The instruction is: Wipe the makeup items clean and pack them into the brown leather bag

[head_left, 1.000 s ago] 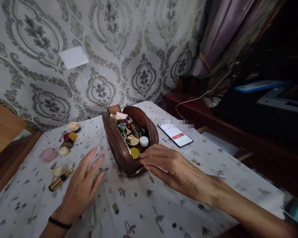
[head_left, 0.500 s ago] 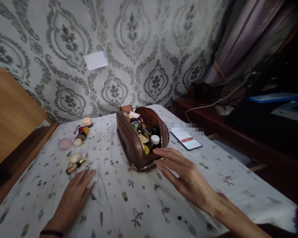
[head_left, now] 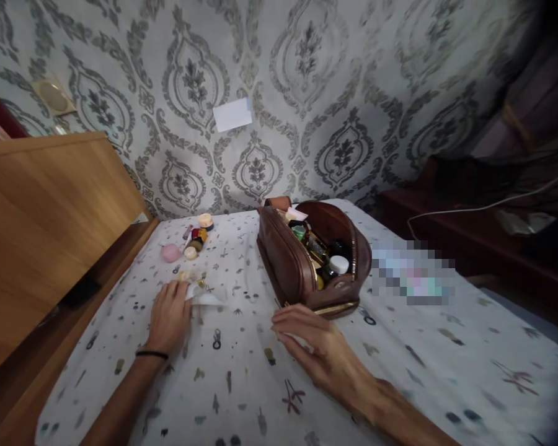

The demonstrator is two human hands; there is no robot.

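My left hand (head_left: 170, 310) is over the left part of the bed sheet with a thin white tissue (head_left: 207, 298) held at its fingers. Past its fingertips show a small cream-coloured jar (head_left: 185, 275), blurred, and the gold end of a tube (head_left: 201, 282); the rest of the tube is hidden behind the hand. An unzipped brown leather toiletry bag (head_left: 283, 248) stands at the centre right. Inside are several small containers, among them a white-capped jar (head_left: 339, 265). My right hand (head_left: 311, 341) hovers at the bag's near corner, fingers stretched, nothing in it.
Several small cosmetics lie at the back left, including a pink sponge (head_left: 171, 253) and a cream-lidded jar (head_left: 205, 221). A wooden headboard (head_left: 65, 204) borders the left. A blurred-out phone (head_left: 413, 272) lies right of the bag. Behind is a patterned wall (head_left: 302, 80).
The view has swung left. My left hand has moved forward onto the gold tube, tissue still in it. My right hand has drawn left, away from the bag's opening.
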